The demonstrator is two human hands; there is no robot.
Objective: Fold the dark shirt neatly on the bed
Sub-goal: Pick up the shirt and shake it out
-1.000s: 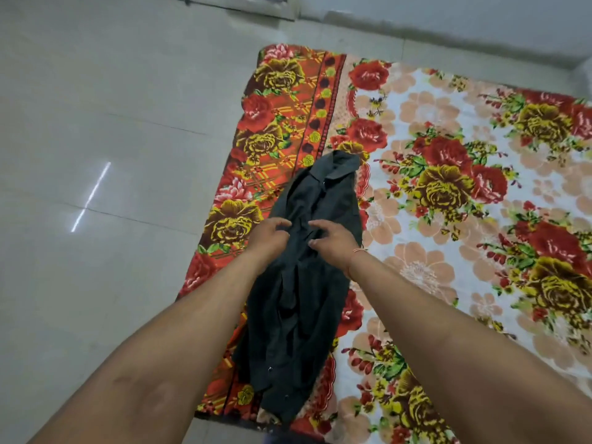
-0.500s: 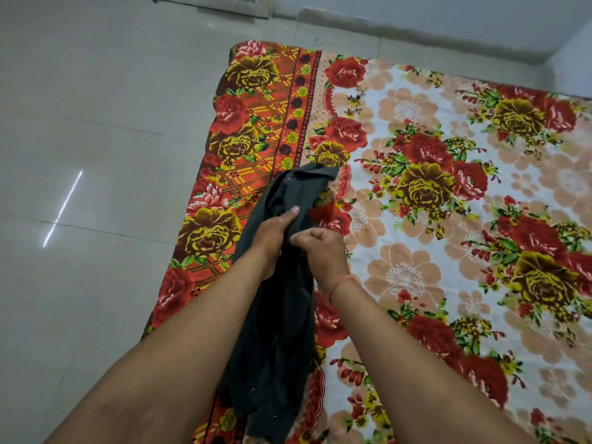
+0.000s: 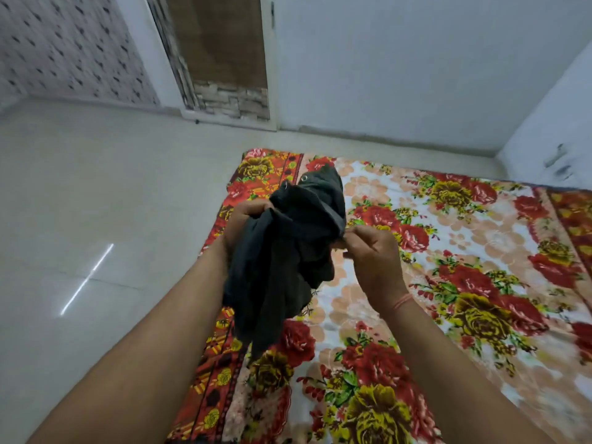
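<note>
The dark shirt hangs bunched in the air above the left part of the bed, which is covered by a floral sheet in red, yellow and peach. My left hand grips the shirt's upper left side, and the cloth hides most of its fingers. My right hand pinches the shirt's right edge between thumb and fingers. The lower end of the shirt dangles just over the sheet's red border.
Pale tiled floor lies to the left of the bed. A doorway with a stone-pattern base stands in the far wall. White walls close in behind and to the right of the bed.
The shirt lay flat along the bed's left edge; both hands have gathered it and lifted it off the sheet. The view has tilted up toward the wall and doorway.
</note>
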